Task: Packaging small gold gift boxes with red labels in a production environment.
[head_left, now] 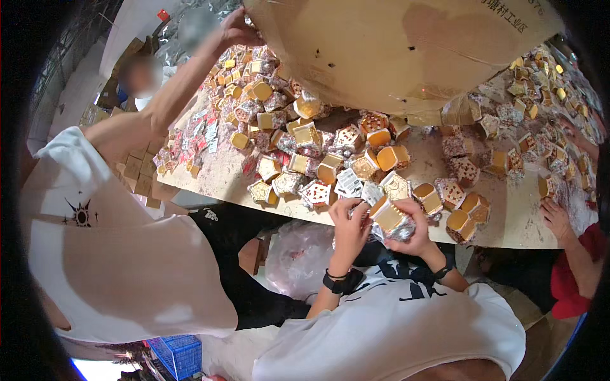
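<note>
In front of my body, at the table's near edge, a small house-shaped ornament (387, 214) with a gold face and glittery silvery sides is between my two hands. My right hand (416, 230) is closed around its right and lower side. On its left edge the fingers of my left hand (350, 223) are bent and pressed together; their tips are partly hidden. White printed labels (348, 183) lie just beyond my left hand. Close around my hands are more ornaments, among them a red-dotted one (317, 193) and a gold-faced one (427, 198).
A large cardboard box (381, 57) is tilted over the heaped ornaments, a co-worker's hand (238, 30) at its left edge. At the right, a red-sleeved person's hand (557, 219) touches the table (515, 232). Below the table are a plastic bag (295, 254) and a blue crate (176, 355).
</note>
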The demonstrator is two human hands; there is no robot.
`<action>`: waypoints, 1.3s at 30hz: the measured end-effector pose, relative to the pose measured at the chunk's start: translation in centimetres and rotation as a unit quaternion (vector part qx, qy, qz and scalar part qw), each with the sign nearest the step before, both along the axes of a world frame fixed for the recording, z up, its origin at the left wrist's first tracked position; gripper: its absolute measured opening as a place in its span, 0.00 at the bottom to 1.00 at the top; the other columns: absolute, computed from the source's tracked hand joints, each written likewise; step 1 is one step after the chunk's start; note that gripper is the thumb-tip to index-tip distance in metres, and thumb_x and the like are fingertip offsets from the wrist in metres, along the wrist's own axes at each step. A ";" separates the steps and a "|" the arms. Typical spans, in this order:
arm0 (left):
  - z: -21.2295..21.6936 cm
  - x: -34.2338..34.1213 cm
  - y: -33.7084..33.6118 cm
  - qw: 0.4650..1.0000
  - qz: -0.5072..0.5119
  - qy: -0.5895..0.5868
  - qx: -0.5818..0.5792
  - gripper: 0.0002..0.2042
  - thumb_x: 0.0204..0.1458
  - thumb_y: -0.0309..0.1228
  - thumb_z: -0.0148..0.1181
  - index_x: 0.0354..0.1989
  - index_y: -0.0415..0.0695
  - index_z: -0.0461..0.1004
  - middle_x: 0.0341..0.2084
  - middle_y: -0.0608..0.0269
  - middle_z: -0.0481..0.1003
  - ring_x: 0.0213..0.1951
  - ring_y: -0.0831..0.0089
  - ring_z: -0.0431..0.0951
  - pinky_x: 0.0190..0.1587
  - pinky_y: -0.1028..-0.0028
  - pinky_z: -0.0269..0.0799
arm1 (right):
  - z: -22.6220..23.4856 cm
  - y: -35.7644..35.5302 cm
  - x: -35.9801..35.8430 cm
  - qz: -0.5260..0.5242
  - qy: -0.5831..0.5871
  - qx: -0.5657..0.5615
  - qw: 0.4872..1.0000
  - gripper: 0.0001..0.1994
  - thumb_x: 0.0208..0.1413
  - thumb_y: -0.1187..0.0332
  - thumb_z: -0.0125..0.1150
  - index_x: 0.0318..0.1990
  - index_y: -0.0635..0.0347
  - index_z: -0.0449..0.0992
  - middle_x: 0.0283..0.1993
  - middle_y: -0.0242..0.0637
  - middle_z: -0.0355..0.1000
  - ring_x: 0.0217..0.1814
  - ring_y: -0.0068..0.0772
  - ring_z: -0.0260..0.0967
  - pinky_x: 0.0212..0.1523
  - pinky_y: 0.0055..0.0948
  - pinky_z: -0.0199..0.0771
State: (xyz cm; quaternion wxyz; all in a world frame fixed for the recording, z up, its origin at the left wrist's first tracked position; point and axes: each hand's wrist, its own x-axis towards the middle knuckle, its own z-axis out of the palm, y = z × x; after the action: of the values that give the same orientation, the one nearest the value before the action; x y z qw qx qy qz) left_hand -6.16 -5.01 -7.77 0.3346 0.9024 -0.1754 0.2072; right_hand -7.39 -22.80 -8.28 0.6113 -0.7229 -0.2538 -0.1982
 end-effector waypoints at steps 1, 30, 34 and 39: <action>-1.1 -0.1 -0.5 0.999 0.001 0.022 -0.027 0.20 0.33 0.23 0.64 0.40 0.46 0.71 0.40 0.57 0.67 0.48 0.56 0.62 0.51 0.60 0.58 | 0.1 0.0 -0.1 0.001 0.015 -0.027 1.000 0.36 0.32 0.65 0.74 0.52 0.65 0.63 0.47 0.47 0.66 0.48 0.43 0.67 0.49 0.35 0.67; 3.0 6.1 0.7 0.986 -0.166 0.003 -0.030 0.11 0.44 0.21 0.59 0.39 0.43 0.75 0.45 0.56 0.72 0.45 0.56 0.73 0.46 0.64 0.70 | -0.2 -3.6 -4.5 0.184 0.266 0.449 0.833 0.38 0.44 0.63 0.69 0.61 0.58 0.54 0.55 0.39 0.61 0.47 0.30 0.64 0.41 0.27 0.67; 3.9 4.3 0.2 0.984 -0.039 -0.166 0.059 0.11 0.42 0.19 0.60 0.36 0.43 0.75 0.42 0.57 0.72 0.42 0.58 0.72 0.41 0.65 0.70 | 3.8 -4.0 -5.4 0.381 0.202 0.690 0.581 0.35 0.50 0.64 0.64 0.63 0.56 0.50 0.58 0.39 0.54 0.23 0.23 0.59 0.21 0.23 0.56; 5.3 -4.4 -1.5 0.975 -0.190 0.004 -0.114 0.18 0.39 0.27 0.66 0.42 0.45 0.73 0.41 0.57 0.71 0.46 0.58 0.69 0.47 0.64 0.64 | 3.8 -4.0 -9.8 0.458 0.161 0.739 0.467 0.34 0.48 0.67 0.65 0.60 0.52 0.53 0.52 0.33 0.53 0.18 0.21 0.53 0.20 0.22 0.49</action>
State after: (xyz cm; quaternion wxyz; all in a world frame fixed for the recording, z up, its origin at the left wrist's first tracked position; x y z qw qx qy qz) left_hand -10.55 -6.54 -2.48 0.4690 0.8094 -0.3176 0.1553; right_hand -17.20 -26.83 -4.48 0.9513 0.1988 -0.2049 0.1163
